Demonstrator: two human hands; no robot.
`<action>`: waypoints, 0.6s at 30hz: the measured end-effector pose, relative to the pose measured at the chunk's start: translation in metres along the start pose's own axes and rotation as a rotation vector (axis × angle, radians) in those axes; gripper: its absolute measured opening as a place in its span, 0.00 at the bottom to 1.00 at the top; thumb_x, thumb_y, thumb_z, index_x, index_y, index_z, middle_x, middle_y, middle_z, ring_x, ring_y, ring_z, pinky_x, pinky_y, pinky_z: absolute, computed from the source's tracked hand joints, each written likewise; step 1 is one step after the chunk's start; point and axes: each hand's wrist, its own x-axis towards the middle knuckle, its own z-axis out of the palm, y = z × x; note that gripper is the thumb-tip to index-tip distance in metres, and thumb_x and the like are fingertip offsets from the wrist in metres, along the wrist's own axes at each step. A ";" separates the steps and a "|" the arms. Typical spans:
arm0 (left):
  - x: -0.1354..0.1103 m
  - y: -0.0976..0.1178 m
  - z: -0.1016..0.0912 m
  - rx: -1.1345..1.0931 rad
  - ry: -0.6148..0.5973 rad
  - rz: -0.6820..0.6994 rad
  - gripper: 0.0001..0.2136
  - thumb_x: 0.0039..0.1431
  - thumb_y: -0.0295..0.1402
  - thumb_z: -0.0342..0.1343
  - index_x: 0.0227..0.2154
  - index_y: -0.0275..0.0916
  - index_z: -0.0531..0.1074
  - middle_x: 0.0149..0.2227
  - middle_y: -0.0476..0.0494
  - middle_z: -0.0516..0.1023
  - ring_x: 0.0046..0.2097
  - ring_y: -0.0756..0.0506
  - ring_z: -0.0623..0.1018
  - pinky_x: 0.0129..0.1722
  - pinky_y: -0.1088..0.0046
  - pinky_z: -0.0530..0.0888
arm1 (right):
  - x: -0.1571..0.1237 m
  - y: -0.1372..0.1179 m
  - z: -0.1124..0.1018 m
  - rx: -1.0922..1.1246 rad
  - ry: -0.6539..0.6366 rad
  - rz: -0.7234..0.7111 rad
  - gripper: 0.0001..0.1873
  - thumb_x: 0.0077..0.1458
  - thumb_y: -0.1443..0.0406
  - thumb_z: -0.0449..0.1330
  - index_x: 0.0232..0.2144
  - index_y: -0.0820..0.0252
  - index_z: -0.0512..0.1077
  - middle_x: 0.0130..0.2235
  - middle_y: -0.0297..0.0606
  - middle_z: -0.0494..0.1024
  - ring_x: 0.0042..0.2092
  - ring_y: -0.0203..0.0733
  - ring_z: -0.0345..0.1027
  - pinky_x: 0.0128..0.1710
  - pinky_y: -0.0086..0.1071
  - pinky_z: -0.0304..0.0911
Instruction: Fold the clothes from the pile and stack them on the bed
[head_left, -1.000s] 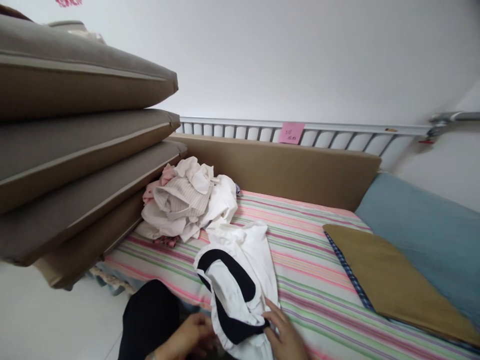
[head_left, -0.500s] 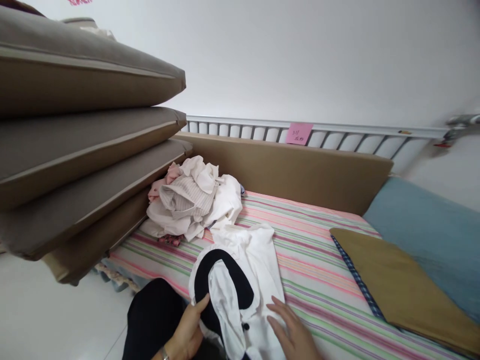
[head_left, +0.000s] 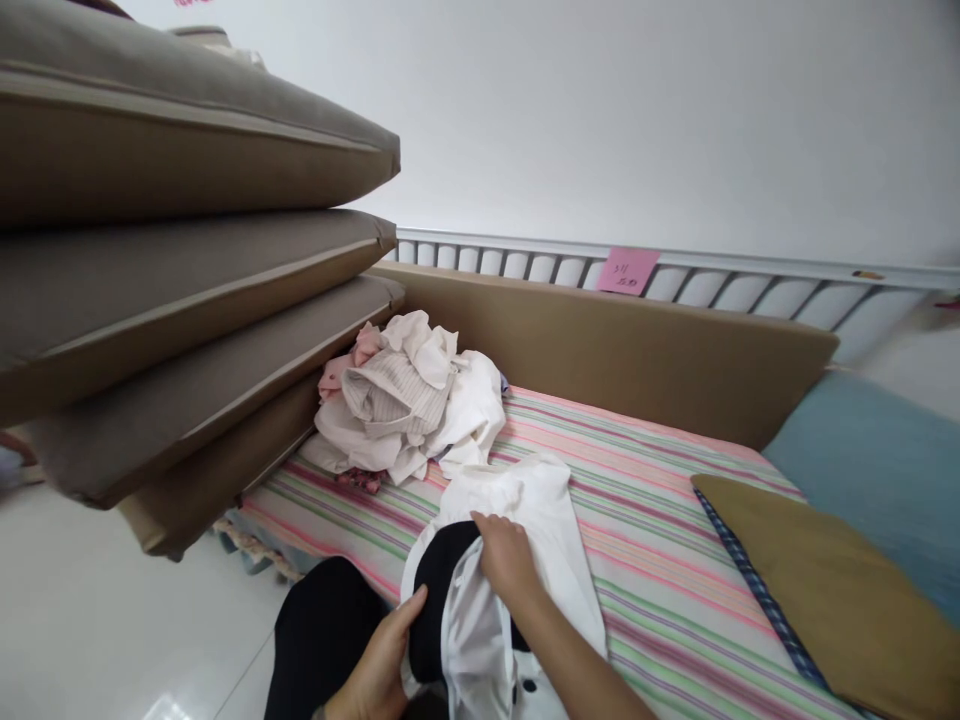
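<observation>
A white shirt with a black collar [head_left: 433,610] and dark buttons lies spread in front of me, its white cloth [head_left: 574,580] flat on the striped cover. My left hand [head_left: 382,650] is closed on the collar's left edge, thumb on top and fingers hidden underneath. At the collar's upper right side, my right hand [head_left: 506,555] pinches the edge with curled fingers. The white inner cloth hangs open between both hands. Just beyond the shirt sits a crumpled heap of white, striped and pink clothes [head_left: 397,390].
A stack of thick grey-brown cushions [head_left: 195,265] juts in from the left. Behind the striped bed cover [head_left: 637,450] stands a brown board [head_left: 600,340] against a white radiator with a pink note [head_left: 628,271]. At right lies a folded mustard cloth [head_left: 832,590] beside a blue surface [head_left: 892,470].
My right hand has moved left and up from the shirt's right side and now grips the collar. My left hand stays on the collar's left edge. The view has shifted slightly.
</observation>
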 end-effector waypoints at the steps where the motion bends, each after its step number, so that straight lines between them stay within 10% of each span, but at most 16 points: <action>1: 0.000 0.002 -0.005 -0.010 0.017 -0.009 0.26 0.54 0.42 0.56 0.52 0.31 0.67 0.45 0.33 0.78 0.48 0.34 0.76 0.50 0.55 0.70 | 0.004 0.005 -0.006 0.004 -0.006 0.020 0.27 0.49 0.75 0.46 0.50 0.56 0.69 0.45 0.44 0.76 0.48 0.46 0.68 0.49 0.39 0.57; 8: 0.024 0.009 -0.035 0.178 0.185 0.103 0.24 0.48 0.43 0.61 0.46 0.35 0.71 0.41 0.39 0.79 0.45 0.38 0.77 0.47 0.64 0.72 | -0.011 0.043 -0.057 0.281 0.018 0.173 0.27 0.46 0.71 0.50 0.49 0.48 0.68 0.45 0.34 0.77 0.48 0.42 0.69 0.45 0.33 0.61; 18: 0.040 0.012 0.000 0.739 0.156 0.199 0.33 0.43 0.52 0.60 0.51 0.40 0.65 0.43 0.43 0.77 0.42 0.43 0.76 0.42 0.69 0.70 | -0.057 0.066 -0.091 0.870 0.327 0.295 0.27 0.41 0.67 0.51 0.47 0.55 0.71 0.51 0.35 0.74 0.55 0.44 0.64 0.58 0.39 0.55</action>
